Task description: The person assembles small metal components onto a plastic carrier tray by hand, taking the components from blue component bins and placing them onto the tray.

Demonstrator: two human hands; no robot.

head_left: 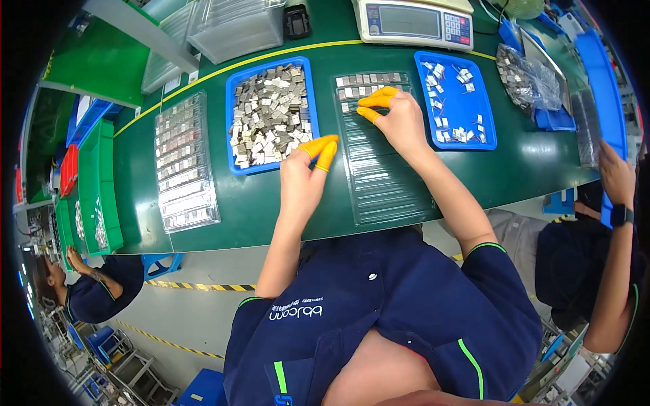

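My left hand (302, 181) is beside the lower right corner of a blue tray (240, 168) heaped with small silver-grey metal pieces (267, 108). Its yellow-covered thumb and finger come together at the tips; anything between them is too small to make out. Over the upper part of a clear ribbed plastic tray (386, 193) reaches my right hand (404, 125). Yellow covers are on its finger and thumb too, closed in a pinch by the second row of that tray. Small pieces (365, 78) fill the top row. Whatever the right fingertips hold cannot be made out.
Right of my right hand, another blue tray (467, 101) holds white parts with thin leads. A filled clear tray (183, 162) lies left. Behind stand a scale (416, 24) and stacked clear boxes (233, 27). A co-worker's hand (616, 176) grips a blue tray at right; another person sits left.
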